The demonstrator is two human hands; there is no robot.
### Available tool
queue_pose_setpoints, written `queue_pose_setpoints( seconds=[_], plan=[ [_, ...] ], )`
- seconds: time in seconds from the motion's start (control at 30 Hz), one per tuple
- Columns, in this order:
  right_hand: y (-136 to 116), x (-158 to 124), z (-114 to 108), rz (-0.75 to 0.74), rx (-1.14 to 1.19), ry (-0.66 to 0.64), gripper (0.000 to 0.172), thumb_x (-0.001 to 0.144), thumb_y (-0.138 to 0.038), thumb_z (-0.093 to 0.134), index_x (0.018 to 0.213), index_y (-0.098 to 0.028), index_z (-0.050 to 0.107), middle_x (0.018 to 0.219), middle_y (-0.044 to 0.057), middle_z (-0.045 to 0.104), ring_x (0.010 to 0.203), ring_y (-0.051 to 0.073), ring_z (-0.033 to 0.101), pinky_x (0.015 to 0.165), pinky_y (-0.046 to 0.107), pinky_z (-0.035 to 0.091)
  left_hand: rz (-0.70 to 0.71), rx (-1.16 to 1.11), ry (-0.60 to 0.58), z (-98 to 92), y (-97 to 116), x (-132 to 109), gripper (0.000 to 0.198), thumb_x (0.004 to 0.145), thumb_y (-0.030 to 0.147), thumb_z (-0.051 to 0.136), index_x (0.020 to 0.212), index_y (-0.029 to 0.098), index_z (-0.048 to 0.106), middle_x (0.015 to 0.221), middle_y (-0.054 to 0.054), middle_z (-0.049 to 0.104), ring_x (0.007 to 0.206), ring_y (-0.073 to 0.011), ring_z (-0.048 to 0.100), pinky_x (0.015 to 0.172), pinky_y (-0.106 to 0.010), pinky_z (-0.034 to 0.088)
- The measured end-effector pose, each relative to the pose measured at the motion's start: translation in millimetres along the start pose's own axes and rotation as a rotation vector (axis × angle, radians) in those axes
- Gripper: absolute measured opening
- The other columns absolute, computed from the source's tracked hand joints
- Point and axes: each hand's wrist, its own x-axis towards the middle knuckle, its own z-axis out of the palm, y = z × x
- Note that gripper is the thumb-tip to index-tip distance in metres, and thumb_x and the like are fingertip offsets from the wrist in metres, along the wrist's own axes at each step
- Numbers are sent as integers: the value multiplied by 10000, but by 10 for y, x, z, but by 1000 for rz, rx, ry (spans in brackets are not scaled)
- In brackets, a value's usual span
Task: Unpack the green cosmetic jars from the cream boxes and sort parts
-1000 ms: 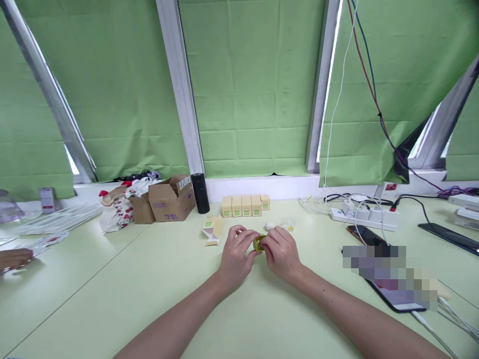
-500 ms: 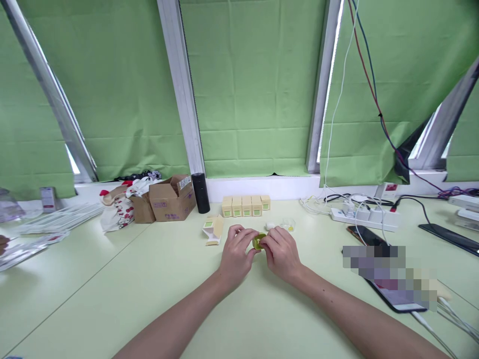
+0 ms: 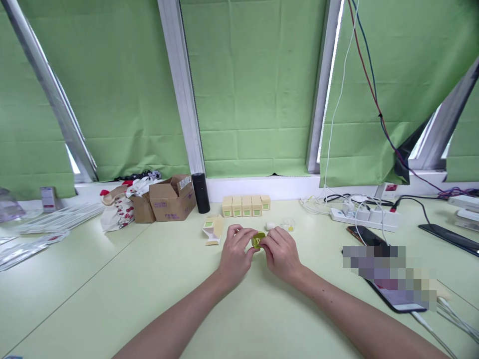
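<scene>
Between my hands is a small round yellow-green piece [image 3: 257, 240], like a shallow cup or lid; its exact kind is unclear. My left hand [image 3: 237, 252] pinches it by the left edge with thumb and fingers. On its right side, my right hand [image 3: 281, 253] has its fingertips closed at the rim and inside. Beyond the left hand lies an opened small carton [image 3: 213, 229] with its flaps out. Just past the right hand are a small white round item [image 3: 270, 226] and a clear plastic container [image 3: 288, 225] with something yellow in it.
Several small cream boxes [image 3: 243, 206] stand in a row at the back. Left of them are a black cylinder [image 3: 201, 193], a cardboard box [image 3: 171, 199] and a cloth bag [image 3: 119, 212]. A power strip [image 3: 364, 218], cables and phones [image 3: 368, 239] lie to the right.
The yellow-green piece has turned slightly and shows more of its inside. Both hands stay in nearly the same place. A hand at the far left edge has left the view.
</scene>
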Motion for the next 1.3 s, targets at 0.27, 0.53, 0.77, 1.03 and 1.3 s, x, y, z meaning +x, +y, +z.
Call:
queue_pose_setpoints(
  seconds=[0.27,0.53,0.77,1.03,1.3],
  plan=[
    [1,5,-11,-1,1,2,217,943,-68,491,823,-198,617,741,47,547,721,200,440,652,343,309,-8,5,5,7,-8,-6,401,884,165,707,1275,242,663,1147,-85,731,1069,-286,526,912,-483,539],
    [-27,-9,-13,9,45,20,204,981,-122,515,840,-201,639,746,49,585,752,199,467,672,348,336,-198,23,52,-10,-189,16,378,840,145,734,1203,242,694,1130,-53,735,1128,-287,490,981,-490,503],
    [153,42,34,126,101,48,191,966,-97,527,889,-207,662,861,52,705,868,208,577,727,343,404,-508,-61,194,8,-352,36,423,821,248,753,1240,256,697,1136,-90,703,1134,-293,523,865,-442,540],
    [426,174,472,251,-84,-154,203,888,-64,625,819,-226,727,790,40,752,914,240,586,763,357,397,-630,-163,292,13,-373,41,428,851,272,714,1274,234,662,1169,-115,650,1034,-227,616,773,-331,526],
    [525,278,899,254,-187,-266,264,803,10,661,742,-221,772,852,87,725,1001,265,517,829,385,364,-673,-264,265,20,-357,52,258,897,307,656,1143,236,626,1190,-93,685,1072,-225,628,709,-287,478]
  ],
)
